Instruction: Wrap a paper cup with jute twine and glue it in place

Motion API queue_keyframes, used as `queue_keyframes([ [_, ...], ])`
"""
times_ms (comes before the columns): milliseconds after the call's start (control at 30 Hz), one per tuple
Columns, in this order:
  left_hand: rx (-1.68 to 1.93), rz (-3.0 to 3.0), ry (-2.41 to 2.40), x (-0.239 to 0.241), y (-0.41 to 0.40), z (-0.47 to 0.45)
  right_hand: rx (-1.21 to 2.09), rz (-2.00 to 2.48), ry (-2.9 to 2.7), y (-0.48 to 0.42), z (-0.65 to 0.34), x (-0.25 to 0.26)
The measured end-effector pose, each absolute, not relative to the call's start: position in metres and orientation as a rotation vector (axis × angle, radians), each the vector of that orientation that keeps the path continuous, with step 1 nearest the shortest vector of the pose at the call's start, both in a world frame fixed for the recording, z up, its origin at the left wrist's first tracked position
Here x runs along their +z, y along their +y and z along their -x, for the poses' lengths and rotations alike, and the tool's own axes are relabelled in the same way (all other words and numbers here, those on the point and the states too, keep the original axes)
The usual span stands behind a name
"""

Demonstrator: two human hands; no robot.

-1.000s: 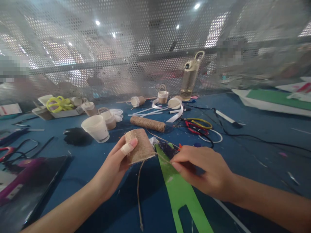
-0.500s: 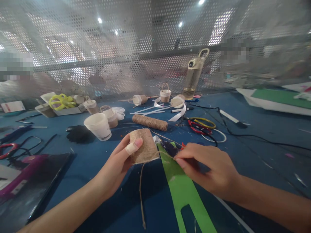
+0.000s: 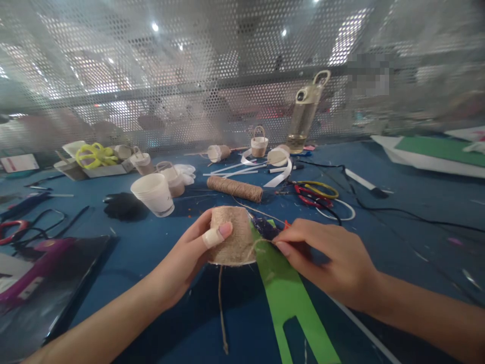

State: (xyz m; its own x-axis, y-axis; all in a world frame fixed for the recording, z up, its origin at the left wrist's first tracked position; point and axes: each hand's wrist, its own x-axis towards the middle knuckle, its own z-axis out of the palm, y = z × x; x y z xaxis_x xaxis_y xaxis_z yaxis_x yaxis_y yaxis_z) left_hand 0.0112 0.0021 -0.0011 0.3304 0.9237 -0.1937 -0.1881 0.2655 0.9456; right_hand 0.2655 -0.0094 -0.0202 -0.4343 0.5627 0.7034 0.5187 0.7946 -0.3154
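A paper cup wrapped in brown twine [image 3: 237,237] is gripped by my left hand [image 3: 197,237], whose bandaged thumb presses on its side. Its white rim faces down towards me. One loose piece of cord [image 3: 223,313] hangs below the cup. My right hand [image 3: 329,258] pinches a strand of twine [image 3: 263,241] that runs to the cup's right side. Behind those fingers lies a dark blue tool with an orange-red part [image 3: 265,227], partly hidden. A bright green cut-out sheet [image 3: 284,293] lies under the right hand.
A twine roll [image 3: 235,189] lies beyond the cup. Stacked white paper cups [image 3: 152,194] stand to the left. Red- and yellow-handled tools [image 3: 316,194] and a black cable [image 3: 401,219] lie right. A water bottle [image 3: 305,119] stands near the mesh partition [image 3: 212,65].
The wrapped cup has moved slightly right and towards me, and has turned in my left hand. My right hand stays almost in place, still pinching the strand, which now bows more.
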Motion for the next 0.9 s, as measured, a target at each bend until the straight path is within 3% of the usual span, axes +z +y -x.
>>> queue_keyframes([
  [900, 0.965, -0.996, 0.906, 0.001, 0.003, -0.01, 0.151, 0.799, -2.134, -0.005, -0.268, -0.03],
])
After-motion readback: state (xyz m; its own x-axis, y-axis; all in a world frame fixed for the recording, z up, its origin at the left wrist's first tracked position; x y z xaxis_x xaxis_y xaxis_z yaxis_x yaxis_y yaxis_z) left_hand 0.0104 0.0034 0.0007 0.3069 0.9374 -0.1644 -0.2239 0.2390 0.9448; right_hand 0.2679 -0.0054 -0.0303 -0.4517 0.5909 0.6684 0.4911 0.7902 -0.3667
